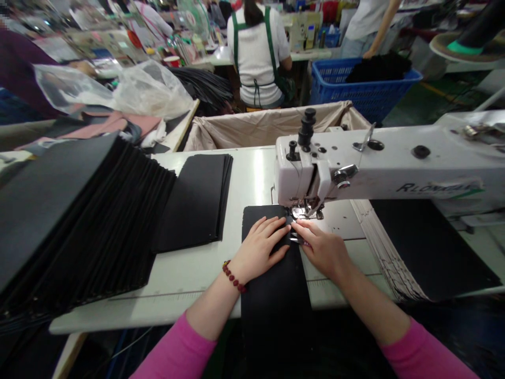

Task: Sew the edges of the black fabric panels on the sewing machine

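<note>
A long black panel (276, 300) lies under the sewing machine's presser foot (303, 212) and hangs over the table's front edge. My left hand (262, 245) rests flat on it with the fingers spread, left of the needle area. Close to the foot, my right hand (325, 250) is curled at the panel's right edge. Small metal thread snips (295, 238) stick out from under its fingers, their blades pointing left over the panel; their handles are mostly hidden. The fingertips of both hands nearly meet just in front of the foot.
A tall stack of black panels (79, 210) and a smaller black pile (195, 200) stand to the left. More pieces (426, 247) lie beneath the machine arm (379, 168). Behind the table are a cloth-lined bin (244, 129), a blue basket (355, 87) and a seated co-worker (258, 58).
</note>
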### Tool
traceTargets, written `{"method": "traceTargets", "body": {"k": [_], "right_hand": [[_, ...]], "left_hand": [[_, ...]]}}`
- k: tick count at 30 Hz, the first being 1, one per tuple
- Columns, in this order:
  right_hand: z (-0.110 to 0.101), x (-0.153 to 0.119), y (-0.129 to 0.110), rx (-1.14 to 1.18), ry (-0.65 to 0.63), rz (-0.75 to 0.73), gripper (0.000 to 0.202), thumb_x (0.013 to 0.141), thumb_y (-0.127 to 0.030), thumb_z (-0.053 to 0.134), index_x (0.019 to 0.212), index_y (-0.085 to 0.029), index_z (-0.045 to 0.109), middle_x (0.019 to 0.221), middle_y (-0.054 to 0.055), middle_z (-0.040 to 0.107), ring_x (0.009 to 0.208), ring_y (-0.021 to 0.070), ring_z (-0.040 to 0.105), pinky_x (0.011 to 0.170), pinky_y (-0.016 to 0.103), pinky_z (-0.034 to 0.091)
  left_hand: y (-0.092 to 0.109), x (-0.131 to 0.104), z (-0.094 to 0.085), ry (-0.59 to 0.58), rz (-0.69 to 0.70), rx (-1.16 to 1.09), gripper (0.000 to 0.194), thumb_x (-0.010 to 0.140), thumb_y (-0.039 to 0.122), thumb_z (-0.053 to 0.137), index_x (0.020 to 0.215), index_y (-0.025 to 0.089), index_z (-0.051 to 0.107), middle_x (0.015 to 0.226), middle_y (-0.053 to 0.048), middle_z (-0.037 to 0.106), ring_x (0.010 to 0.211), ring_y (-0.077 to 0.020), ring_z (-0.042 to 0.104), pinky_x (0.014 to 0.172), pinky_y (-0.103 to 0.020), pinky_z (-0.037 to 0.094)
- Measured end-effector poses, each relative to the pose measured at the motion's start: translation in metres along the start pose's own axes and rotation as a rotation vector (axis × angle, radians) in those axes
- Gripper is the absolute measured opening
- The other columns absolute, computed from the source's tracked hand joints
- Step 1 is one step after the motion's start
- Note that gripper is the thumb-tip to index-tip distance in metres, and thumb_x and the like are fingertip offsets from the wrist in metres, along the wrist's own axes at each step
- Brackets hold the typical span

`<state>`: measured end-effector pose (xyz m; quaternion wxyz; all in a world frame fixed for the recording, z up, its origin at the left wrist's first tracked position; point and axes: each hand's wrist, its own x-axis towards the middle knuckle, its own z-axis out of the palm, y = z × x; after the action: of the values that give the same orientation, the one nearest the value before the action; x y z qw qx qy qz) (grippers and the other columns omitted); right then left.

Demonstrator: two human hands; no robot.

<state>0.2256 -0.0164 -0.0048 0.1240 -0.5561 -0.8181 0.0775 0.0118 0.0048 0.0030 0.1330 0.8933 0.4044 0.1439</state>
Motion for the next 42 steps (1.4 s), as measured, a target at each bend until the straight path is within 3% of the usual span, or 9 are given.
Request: {"method": "traceTargets", "body": {"k": [42], "right_hand": [[0.0011,-0.0004,0.0012,0.015,0.025,-0.013,0.051,0.089,-0.016,0.051,0.138,-0.027,0.049,0.139,0.001,0.054,0.115,0.0187,0.060,0.085,0.030,0.055]], "left_hand": [[-0.0076,-0.0016,0.0048,0.048,0.020,-0.013,0.038,0.096,0.022,0.048,0.134,0.023,0.050,0.145,-0.008,0.048,0.136,-0.0238,0.042,0.116,-0.049,0.031]]}}
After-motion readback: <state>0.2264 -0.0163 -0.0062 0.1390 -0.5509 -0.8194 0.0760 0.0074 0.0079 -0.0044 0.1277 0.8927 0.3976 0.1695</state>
